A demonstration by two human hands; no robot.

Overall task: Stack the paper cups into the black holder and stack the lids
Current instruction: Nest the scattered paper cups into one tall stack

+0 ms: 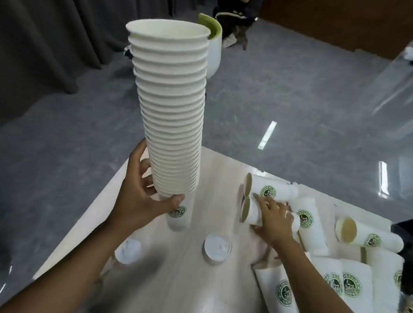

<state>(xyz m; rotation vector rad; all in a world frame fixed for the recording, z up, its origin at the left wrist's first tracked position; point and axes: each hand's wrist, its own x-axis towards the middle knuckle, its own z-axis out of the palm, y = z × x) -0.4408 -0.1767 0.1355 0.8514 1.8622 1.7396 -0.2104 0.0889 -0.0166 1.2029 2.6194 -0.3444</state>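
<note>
Our left hand reaches forward, fingers wrapped around the foot of a tall cup stack standing on the table. Lids lie just behind it. To its right, our right hand grips a lying cup among scattered cups.

I see a tall stack of white paper cups, mouths up, leaning slightly left, standing near the table's far left edge; its bottom cup shows a green round logo. My left hand grips its base. More white cups with green logos lie on their sides along the right edge, some nested in short rows. My right hand grips one lying cup. Two white round lids lie flat near the middle, apart from each other.
</note>
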